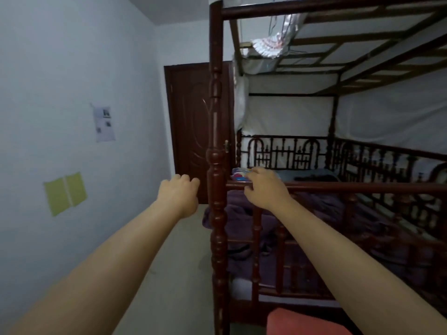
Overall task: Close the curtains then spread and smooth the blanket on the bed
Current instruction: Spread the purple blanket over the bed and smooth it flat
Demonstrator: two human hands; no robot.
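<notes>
- One bed (338, 188) of dark red turned wood fills the right half of the view; one tall corner post (216, 165) rises at 12 o'clock from the frame's centre; one horizontal rail (350, 187) runs from that post toward 3 o'clock
- One purple blanket (242, 213) lies rumpled on the mattress behind the rail, bunched against the post's foot end, at about 4 o'clock from the post's middle; it is not spread flat
- White curtain fabric (387, 117) hangs along the far and right sides of the bed, at 1 to 2 o'clock; how many separate panels cannot be told
- Two bare hands, two bare forearms, both reaching forward
- The left hand (179, 194) hovers just left of the post, at 9 o'clock from it; its fingers are loosely curled, knuckles up, holding nothing; whether the fingertips touch the post cannot be told
- The right hand (263, 187) sits on the rail just right of the post; its fingers curl over the top of the rail and grip it
- One colourful small bundle (238, 176) lies on the bed just beyond the right hand, at 11 o'clock from it
- One dark door (191, 131) stands shut behind the post
- On the left wall: one white paper sheet (104, 123) at 10 o'clock; one yellow-green patch (64, 193) at 9 o'clock
- One red-orange cushion-like thing (304, 322) at 5 o'clock, at the bottom edge
</notes>
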